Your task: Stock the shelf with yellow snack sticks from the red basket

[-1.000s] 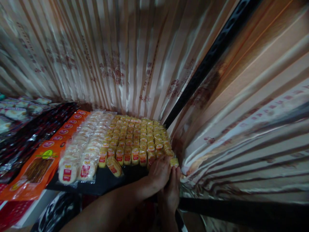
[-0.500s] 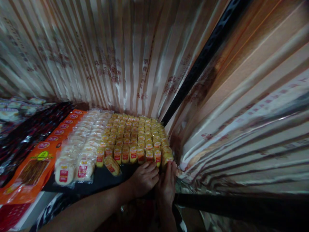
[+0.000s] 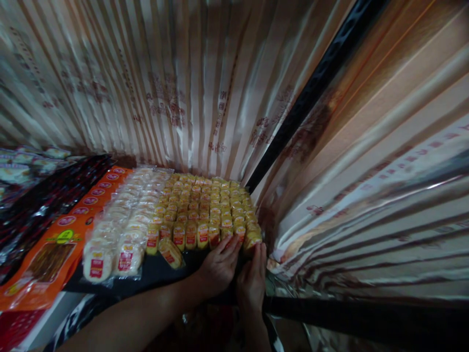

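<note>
Small yellow wrapped cakes [image 3: 202, 234] with red labels stand in tight rows on a dark shelf [image 3: 146, 281]. My left hand [image 3: 220, 264] lies with stretched fingers against the front cakes near the right end, partly covering them. Just beside it, my right hand [image 3: 252, 281] has its fingers extended up to the wrapped cake [image 3: 252, 239] at the front right corner. I see nothing gripped in either hand. One loose cake [image 3: 170, 253] leans tilted ahead of the front row, left of my hands.
White round wrapped cakes [image 3: 97, 261] fill rows on the left, followed by orange snack packets [image 3: 54, 256] and dark shiny packets [image 3: 54, 195]. A black metal post [image 3: 304, 98] rises at the back right corner. Pleated printed sheeting [image 3: 198, 88] hangs behind and at right.
My left hand has moved slightly up and forward, its fingers now straighter over the front cakes. My right hand has barely shifted.
</note>
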The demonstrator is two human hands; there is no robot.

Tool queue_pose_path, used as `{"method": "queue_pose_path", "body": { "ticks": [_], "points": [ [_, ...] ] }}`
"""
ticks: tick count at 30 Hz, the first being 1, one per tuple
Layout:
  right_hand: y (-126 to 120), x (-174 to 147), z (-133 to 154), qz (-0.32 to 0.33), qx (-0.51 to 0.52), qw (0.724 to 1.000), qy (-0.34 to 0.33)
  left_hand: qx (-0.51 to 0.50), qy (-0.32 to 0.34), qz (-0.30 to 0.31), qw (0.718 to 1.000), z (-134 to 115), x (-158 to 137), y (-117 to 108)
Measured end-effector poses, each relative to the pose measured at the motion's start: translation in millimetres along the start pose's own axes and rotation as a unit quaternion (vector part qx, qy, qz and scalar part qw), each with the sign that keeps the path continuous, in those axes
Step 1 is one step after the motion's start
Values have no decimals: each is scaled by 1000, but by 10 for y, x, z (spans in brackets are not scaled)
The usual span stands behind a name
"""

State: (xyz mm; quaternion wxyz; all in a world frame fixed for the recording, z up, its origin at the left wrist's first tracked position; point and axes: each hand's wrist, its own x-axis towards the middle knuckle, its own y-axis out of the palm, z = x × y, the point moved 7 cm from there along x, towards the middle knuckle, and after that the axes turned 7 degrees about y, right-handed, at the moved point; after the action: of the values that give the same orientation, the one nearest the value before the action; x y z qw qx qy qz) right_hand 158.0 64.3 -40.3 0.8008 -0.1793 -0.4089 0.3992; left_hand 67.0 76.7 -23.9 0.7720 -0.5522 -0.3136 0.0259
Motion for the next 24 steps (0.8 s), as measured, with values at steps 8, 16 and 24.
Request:
{"method": "queue_pose_path", "body": {
  "ticks": [8,16,24],
  "points": [
    [-17,80,31,-36,-29,999,-7,-11,-26,10,1000,44,71,38],
    [8,85,-8,-22,-57,998,7,-10,-18,-4,1000,5,42,133],
    [-80,106,50,-31,-15,999,13,-31,-15,-53,998,35,-4,-125]
  ]
}}
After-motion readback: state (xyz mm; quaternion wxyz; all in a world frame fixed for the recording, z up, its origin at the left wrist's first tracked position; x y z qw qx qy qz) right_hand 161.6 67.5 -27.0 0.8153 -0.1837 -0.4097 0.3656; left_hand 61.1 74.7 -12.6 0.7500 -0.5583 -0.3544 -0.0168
